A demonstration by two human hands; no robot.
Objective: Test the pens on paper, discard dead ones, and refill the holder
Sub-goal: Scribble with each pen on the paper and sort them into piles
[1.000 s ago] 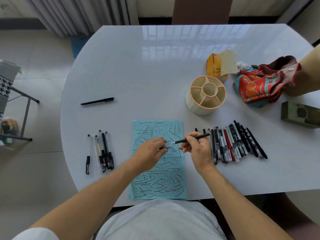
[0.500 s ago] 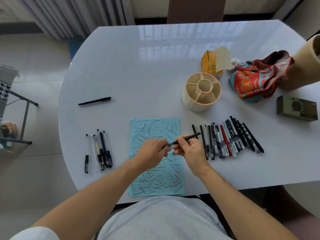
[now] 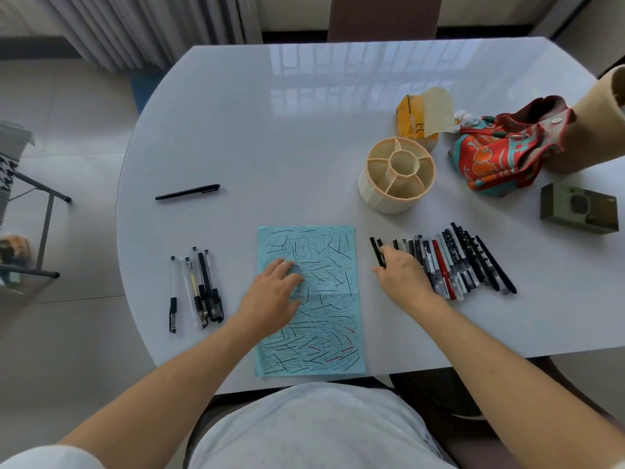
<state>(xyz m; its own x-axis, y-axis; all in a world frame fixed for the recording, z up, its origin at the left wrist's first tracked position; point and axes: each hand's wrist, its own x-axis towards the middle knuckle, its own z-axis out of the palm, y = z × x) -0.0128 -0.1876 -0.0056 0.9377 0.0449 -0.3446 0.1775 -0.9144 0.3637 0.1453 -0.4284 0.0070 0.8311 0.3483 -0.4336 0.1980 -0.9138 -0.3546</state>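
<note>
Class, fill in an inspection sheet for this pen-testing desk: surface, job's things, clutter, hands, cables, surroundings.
Surface: white glossy table, reflecting a window.
Job's things: scribbled blue paper; row of pens right of it; smaller pen group left; lone black pen farther back; empty divided holder.
Clutter: yellow packet, patterned cloth bag, green box.
Hands: left hand flat on the paper; right hand at the row's left end, touching a black pen.
Cables: nothing seen.
Surroundings: curtains, tiled floor.
</note>
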